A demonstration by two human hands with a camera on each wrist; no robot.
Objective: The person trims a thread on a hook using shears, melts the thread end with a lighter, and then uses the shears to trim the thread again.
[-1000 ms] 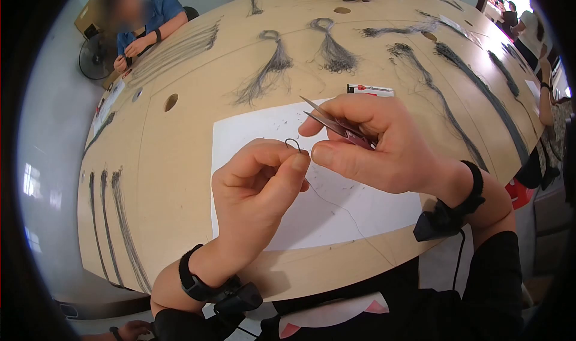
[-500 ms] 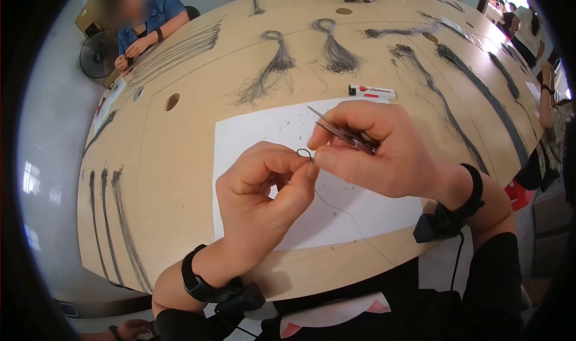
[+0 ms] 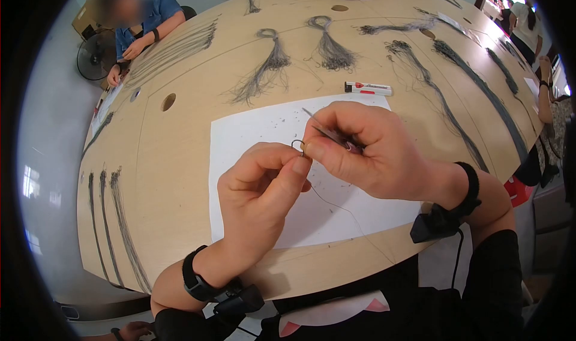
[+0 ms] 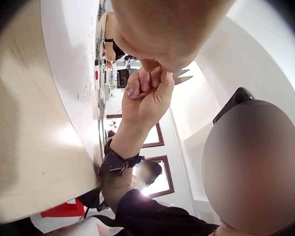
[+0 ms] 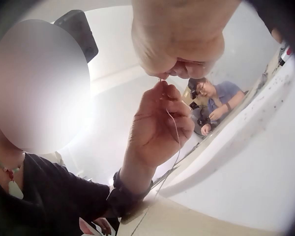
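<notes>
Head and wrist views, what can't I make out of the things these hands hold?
Head view: lower end of the dark curved metal hook, hidden by the left hand.
Head view: handles of the silver pointed scissors, mostly covered by the right hand.
Left wrist view: hook, hidden by the hands.
Right wrist view: thin pale line, cut off by the bottom edge.

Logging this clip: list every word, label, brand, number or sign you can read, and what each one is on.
No text reads with certainty.
Marker pen: dark script and a red patch on its white barrel; the lettering is too small and blurred to quote.
Paper at the table's left edge: any marks on it are too small to read.
Scissors: no lettering can be made out.
</notes>
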